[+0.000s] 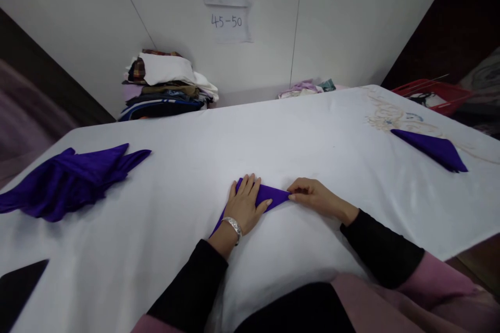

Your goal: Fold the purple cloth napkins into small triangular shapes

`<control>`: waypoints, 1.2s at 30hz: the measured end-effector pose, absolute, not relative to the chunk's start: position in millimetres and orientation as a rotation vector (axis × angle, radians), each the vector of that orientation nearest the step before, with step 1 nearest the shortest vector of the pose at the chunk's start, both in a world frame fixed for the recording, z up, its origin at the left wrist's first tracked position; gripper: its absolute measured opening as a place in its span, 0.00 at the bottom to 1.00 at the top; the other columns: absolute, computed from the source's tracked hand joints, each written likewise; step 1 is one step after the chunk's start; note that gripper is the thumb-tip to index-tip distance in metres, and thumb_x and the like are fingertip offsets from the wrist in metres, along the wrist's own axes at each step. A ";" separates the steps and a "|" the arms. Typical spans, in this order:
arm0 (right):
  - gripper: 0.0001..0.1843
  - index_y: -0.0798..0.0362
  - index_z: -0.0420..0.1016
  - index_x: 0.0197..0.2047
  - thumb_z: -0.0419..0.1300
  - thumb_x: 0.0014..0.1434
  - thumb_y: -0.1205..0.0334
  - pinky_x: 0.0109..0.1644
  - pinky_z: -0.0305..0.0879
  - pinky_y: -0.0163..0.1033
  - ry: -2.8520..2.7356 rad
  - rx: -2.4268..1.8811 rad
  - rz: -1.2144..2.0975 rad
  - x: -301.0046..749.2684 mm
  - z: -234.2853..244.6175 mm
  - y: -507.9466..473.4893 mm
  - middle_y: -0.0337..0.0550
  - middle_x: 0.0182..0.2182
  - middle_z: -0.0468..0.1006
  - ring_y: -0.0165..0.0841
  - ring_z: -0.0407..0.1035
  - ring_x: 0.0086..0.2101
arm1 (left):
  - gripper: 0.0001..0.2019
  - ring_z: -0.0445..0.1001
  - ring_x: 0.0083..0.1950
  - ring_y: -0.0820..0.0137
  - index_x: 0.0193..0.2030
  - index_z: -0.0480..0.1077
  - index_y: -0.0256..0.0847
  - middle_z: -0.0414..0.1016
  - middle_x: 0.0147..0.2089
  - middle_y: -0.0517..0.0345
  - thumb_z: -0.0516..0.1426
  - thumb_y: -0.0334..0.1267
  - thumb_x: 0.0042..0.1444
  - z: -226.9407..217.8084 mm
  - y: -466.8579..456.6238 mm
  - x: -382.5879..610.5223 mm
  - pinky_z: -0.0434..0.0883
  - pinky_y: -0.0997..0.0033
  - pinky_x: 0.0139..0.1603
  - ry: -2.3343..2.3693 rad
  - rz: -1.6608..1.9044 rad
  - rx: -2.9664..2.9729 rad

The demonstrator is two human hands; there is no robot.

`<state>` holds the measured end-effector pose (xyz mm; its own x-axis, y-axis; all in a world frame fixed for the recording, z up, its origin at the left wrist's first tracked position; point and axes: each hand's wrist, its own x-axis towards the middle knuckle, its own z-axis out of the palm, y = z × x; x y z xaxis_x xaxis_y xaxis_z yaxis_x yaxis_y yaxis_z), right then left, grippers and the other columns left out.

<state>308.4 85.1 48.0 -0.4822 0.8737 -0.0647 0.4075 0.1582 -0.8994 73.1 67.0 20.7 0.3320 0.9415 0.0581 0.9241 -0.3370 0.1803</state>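
White table [312,130]: left hand [244,208] flat, fingers spread, pinning the purple napkin [269,195]; right hand [315,197], at three o'clock, pinches its tip, long axis running eight to three.

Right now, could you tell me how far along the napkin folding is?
One folded napkin lies at the right. The middle napkin is under the left hand, its tip pinched by the right hand. A loose pile waits at the left.
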 end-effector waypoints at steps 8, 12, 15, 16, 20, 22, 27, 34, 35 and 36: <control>0.05 0.49 0.73 0.34 0.55 0.58 0.63 0.40 0.60 0.39 -2.286 -1.152 0.861 304.0 49.0 85.7 0.39 0.31 0.73 0.33 0.65 0.36 | 0.32 0.42 0.69 0.58 0.66 0.50 0.39 0.48 0.68 0.47 0.43 0.56 0.59 21.3 66.3 72.8 0.42 0.48 0.65 1.746 0.226 2.482; 0.10 0.49 0.73 0.33 0.51 0.61 0.64 0.41 0.60 0.39 -2.351 -1.135 0.720 304.8 46.0 87.7 0.41 0.32 0.73 0.34 0.64 0.37 | 0.32 0.42 0.69 0.58 0.66 0.49 0.39 0.49 0.68 0.48 0.43 0.56 0.60 19.9 66.4 72.4 0.41 0.47 0.65 1.738 0.231 2.489; 0.11 0.50 0.72 0.32 0.50 0.62 0.64 0.40 0.60 0.39 -2.399 -1.143 0.671 305.7 44.7 88.4 0.42 0.31 0.72 0.34 0.64 0.36 | 0.32 0.42 0.69 0.58 0.66 0.49 0.40 0.48 0.68 0.48 0.43 0.56 0.59 20.2 66.4 72.7 0.41 0.47 0.65 1.741 0.236 2.487; 0.11 0.50 0.71 0.33 0.50 0.62 0.64 0.40 0.60 0.39 -2.404 -1.150 0.673 306.3 45.0 88.4 0.42 0.31 0.72 0.34 0.64 0.36 | 0.32 0.42 0.69 0.58 0.66 0.49 0.40 0.47 0.68 0.48 0.43 0.56 0.59 20.5 66.4 72.8 0.41 0.47 0.65 1.743 0.236 2.486; 0.07 0.50 0.70 0.41 0.55 0.59 0.61 0.39 0.61 0.38 -2.336 -1.202 0.827 310.0 49.4 87.5 0.42 0.34 0.73 0.33 0.66 0.35 | 0.32 0.42 0.69 0.57 0.66 0.49 0.40 0.46 0.69 0.47 0.42 0.56 0.59 21.3 66.4 72.9 0.42 0.45 0.65 1.738 0.224 2.490; 0.11 0.50 0.69 0.44 0.58 0.57 0.59 0.38 0.62 0.38 -2.331 -1.200 0.879 310.6 51.4 86.5 0.42 0.36 0.73 0.33 0.66 0.35 | 0.32 0.42 0.69 0.57 0.65 0.50 0.40 0.46 0.69 0.47 0.42 0.57 0.59 20.6 66.6 72.7 0.41 0.44 0.64 1.734 0.225 2.494; 0.11 0.51 0.69 0.44 0.59 0.56 0.60 0.40 0.61 0.39 -2.467 -1.127 0.666 303.9 47.9 84.1 0.42 0.35 0.73 0.35 0.65 0.37 | 0.32 0.42 0.69 0.57 0.65 0.49 0.41 0.46 0.69 0.47 0.41 0.58 0.59 19.9 66.6 72.3 0.41 0.45 0.64 1.731 0.219 2.497; 0.10 0.54 0.70 0.43 0.51 0.63 0.62 0.40 0.60 0.40 -2.575 -0.977 0.340 300.8 36.4 90.0 0.47 0.35 0.73 0.36 0.64 0.36 | 0.38 0.42 0.68 0.54 0.66 0.48 0.40 0.46 0.69 0.44 0.42 0.63 0.56 27.3 64.4 73.9 0.42 0.42 0.63 1.710 0.193 2.498; 0.11 0.54 0.71 0.43 0.50 0.63 0.62 0.39 0.60 0.40 -2.583 -0.956 0.299 301.4 35.6 91.3 0.47 0.34 0.73 0.36 0.64 0.36 | 0.39 0.42 0.68 0.53 0.66 0.48 0.40 0.45 0.69 0.44 0.42 0.64 0.55 28.2 64.1 74.2 0.42 0.42 0.63 1.706 0.184 2.503; 0.11 0.54 0.72 0.42 0.50 0.63 0.62 0.39 0.60 0.40 -2.588 -0.939 0.265 301.9 35.0 92.4 0.46 0.33 0.73 0.35 0.64 0.35 | 0.40 0.42 0.68 0.53 0.66 0.48 0.40 0.45 0.69 0.44 0.42 0.66 0.53 28.8 63.8 74.3 0.42 0.41 0.63 1.703 0.173 2.509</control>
